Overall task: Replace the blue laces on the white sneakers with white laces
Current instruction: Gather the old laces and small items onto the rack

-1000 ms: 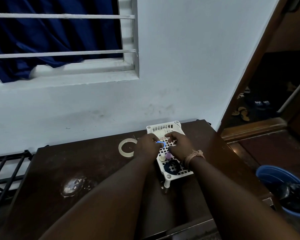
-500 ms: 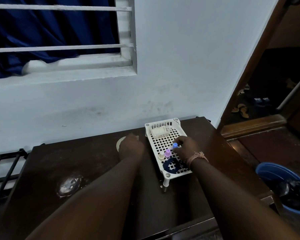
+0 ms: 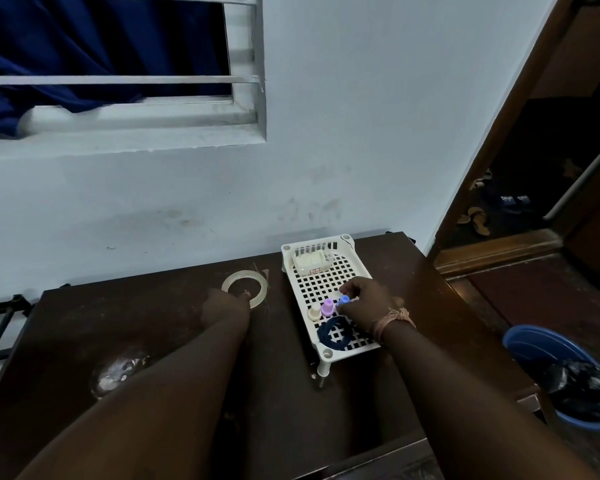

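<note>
From over the person's shoulders, both arms reach out across a dark wooden table (image 3: 153, 327) set against a pale wall. The right hand (image 3: 368, 303) is over a white perforated rack (image 3: 326, 271), its fingers curled and pinching a small blue cap-like piece (image 3: 344, 300) just beside a purple piece (image 3: 327, 307) and a cream piece (image 3: 314, 311) standing on the grid. A dark blue coil (image 3: 335, 332), possibly a rolled lace though I can't be sure, lies on the rack near that wrist. The left hand (image 3: 224, 306) rests at the edge of a pale tape ring (image 3: 245, 288) on the table; whether its fingers grip the ring or merely touch it, I cannot tell. No white sneakers and no white laces are anywhere in sight, so by my reckoning the relacing itself has not visibly begun and all of it remains. A blue bucket (image 3: 534, 344) sits on the floor to the right.
</note>
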